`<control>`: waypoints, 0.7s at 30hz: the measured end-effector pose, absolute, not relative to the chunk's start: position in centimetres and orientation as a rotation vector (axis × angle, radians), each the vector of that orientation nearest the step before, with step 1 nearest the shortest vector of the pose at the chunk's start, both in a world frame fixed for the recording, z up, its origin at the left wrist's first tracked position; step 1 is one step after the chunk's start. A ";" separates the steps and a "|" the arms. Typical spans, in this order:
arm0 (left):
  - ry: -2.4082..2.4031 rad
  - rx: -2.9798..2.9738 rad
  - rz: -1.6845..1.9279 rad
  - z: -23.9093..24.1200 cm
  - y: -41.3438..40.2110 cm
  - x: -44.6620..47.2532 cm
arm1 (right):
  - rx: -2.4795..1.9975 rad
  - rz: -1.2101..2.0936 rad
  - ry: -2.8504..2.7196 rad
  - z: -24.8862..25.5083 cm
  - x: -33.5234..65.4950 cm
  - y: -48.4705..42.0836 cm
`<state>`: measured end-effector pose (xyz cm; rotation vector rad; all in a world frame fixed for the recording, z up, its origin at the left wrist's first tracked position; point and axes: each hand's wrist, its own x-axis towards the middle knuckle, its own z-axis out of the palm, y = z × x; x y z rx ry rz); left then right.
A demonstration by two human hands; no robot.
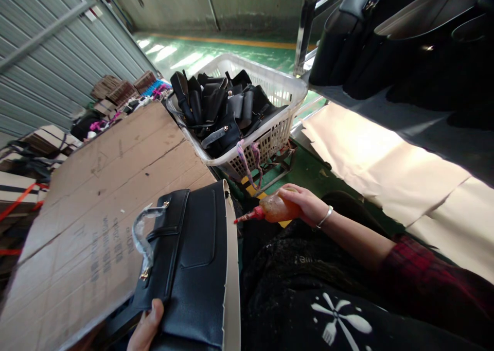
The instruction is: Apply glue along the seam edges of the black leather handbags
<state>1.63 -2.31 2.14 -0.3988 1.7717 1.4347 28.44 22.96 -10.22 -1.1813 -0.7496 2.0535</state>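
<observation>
My right hand (304,205) is closed around a squeeze bottle (276,207) with amber contents and a red nozzle. The nozzle points left, its tip close to the pale raw edge of a black handbag (198,253). With the thumb on top, my left hand (146,326) grips the bag near its lower left side; the other fingers are mostly hidden. The bag lies tilted over the edge of a cardboard sheet (92,196). Its handle (143,240) is wrapped in clear plastic and ends in gold-coloured fittings.
Beyond the cardboard stands a white plastic basket (293,91) piled with black bag pieces (226,109). At the upper right, a rack holds several black bags (358,57). Pale sheets (370,155) lie below it. Stacked pieces (46,140) line the left wall.
</observation>
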 end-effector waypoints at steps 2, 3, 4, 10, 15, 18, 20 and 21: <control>1.776 -0.404 1.458 2.0 -2.3 1.6 | -1.196 2.012 -0.737 -10.4 28.4 23.2; 1.782 -0.403 1.461 2.0 -2.3 1.6 | -1.197 2.001 -0.720 -10.4 28.3 23.2; 1.784 -0.401 1.462 2.0 -2.3 1.6 | -1.195 1.994 -0.697 -10.5 28.2 23.3; 1.762 -0.398 1.499 1.8 -2.5 1.2 | -1.190 2.020 -0.653 -10.4 28.0 23.2; 1.808 -0.414 1.479 0.8 -3.2 0.4 | -1.181 2.102 -0.742 -9.9 28.7 22.1; 1.835 -0.392 1.489 0.5 -3.3 0.3 | -1.147 2.168 -0.745 -9.5 29.1 21.3; 1.844 -0.379 1.480 0.6 -3.2 0.4 | -1.133 2.215 -0.737 -9.3 29.4 20.7; 1.841 -0.375 1.474 0.6 -3.1 0.5 | -1.133 2.239 -0.735 -9.2 29.5 20.5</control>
